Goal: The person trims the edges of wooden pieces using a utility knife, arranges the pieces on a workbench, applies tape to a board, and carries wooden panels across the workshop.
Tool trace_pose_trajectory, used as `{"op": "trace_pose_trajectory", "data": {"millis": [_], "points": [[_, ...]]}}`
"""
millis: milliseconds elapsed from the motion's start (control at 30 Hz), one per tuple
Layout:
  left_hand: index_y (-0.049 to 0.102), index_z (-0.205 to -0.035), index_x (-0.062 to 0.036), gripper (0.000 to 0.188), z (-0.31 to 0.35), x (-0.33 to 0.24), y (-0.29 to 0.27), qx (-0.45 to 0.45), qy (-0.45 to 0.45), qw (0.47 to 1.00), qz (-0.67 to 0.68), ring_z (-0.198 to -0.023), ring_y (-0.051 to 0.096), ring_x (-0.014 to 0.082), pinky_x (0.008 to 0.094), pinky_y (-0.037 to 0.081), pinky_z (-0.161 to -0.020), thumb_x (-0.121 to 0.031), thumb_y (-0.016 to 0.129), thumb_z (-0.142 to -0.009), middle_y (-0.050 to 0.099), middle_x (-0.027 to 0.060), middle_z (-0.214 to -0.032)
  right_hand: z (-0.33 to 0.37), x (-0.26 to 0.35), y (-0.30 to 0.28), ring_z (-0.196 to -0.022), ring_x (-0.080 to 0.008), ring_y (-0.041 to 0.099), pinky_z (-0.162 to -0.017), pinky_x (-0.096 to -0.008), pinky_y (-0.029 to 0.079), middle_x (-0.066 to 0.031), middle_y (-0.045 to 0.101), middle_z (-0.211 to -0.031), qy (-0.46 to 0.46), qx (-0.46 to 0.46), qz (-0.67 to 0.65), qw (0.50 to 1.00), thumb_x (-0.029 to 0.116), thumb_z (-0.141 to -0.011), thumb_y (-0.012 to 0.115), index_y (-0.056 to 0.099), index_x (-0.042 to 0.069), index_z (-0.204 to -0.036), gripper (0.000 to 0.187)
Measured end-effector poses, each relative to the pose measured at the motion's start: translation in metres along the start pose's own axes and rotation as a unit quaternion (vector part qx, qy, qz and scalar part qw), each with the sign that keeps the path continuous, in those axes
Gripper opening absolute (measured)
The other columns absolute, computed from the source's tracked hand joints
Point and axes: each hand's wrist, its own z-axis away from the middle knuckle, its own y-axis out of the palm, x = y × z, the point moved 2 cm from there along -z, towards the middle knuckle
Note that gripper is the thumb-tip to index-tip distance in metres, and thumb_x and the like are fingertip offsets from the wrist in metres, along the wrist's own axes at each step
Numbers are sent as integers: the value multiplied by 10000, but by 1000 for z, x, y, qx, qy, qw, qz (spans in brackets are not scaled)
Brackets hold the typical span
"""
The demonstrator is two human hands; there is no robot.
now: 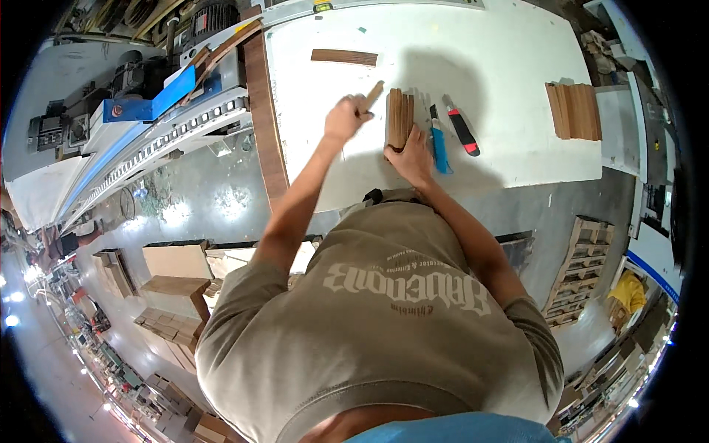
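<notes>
My left hand (346, 119) is closed around a short wooden strip (374, 94), held tilted just left of a bundle of brown wooden strips (399, 114). The bundle stands in a tight row on the white tabletop (517, 81). At its near end my right hand (413, 157) grips it, thumb on the left and fingers along the right side. Right of the bundle lie a blue-handled tool with a dark, narrow tip (439, 148) and a red-and-black utility knife (463, 131). Farther off, a single dark brown strip (344, 57) lies flat.
A second stack of wooden strips (574, 111) rests near the table's right edge. Along the left side runs a machine with a blue bracket (136, 109), next to a brown board edge (264, 118). A level (323, 8) lies at the far edge. Pallets (580, 269) stand on the floor.
</notes>
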Motion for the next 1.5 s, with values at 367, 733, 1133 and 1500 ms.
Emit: {"op": "trace_pose_trajectory", "data": {"millis": [367, 733, 1133, 1500], "points": [[703, -1082, -40, 365, -31, -15, 2, -84, -29, 996, 10, -1003, 653, 407, 485, 529, -883, -305, 571, -868, 665, 237, -1089, -3, 12, -2, -1208, -426, 516, -929, -523, 496, -277, 432, -1324, 9, 5, 28, 1000, 514, -653, 800, 232, -68, -1463, 1148], [572, -1326, -158, 485, -98, 11, -49, 72, 18, 963, -258, -1139, 623, 321, 481, 468, -1012, -268, 665, -863, 621, 90, -1272, 3, 7, -11, -1177, -416, 527, -925, -515, 510, -248, 452, -1261, 21, -24, 39, 999, 398, -679, 770, 267, -45, -1427, 1004], [485, -1318, 54, 713, 45, -55, -4, 147, -48, 890, 428, -1129, 576, 263, 394, 453, -979, -414, 761, -856, 611, 188, -1185, -1, -4, -16, -1185, -252, 531, -912, -397, 490, -158, 470, -1383, -122, 191, -360, 905, 238, -737, 722, 327, 1, -1461, 859], [498, -1292, -15, 911, 68, -50, 18, -49, 123, 959, -252, -1066, 544, 306, 472, 461, -852, -570, 836, -654, 543, 131, -1200, -2, -41, -24, -1337, -440, 367, -1131, -515, 314, -233, 455, -1402, -206, 88, 49, 973, 263, -723, 765, 376, 15, -1454, 865]]}}
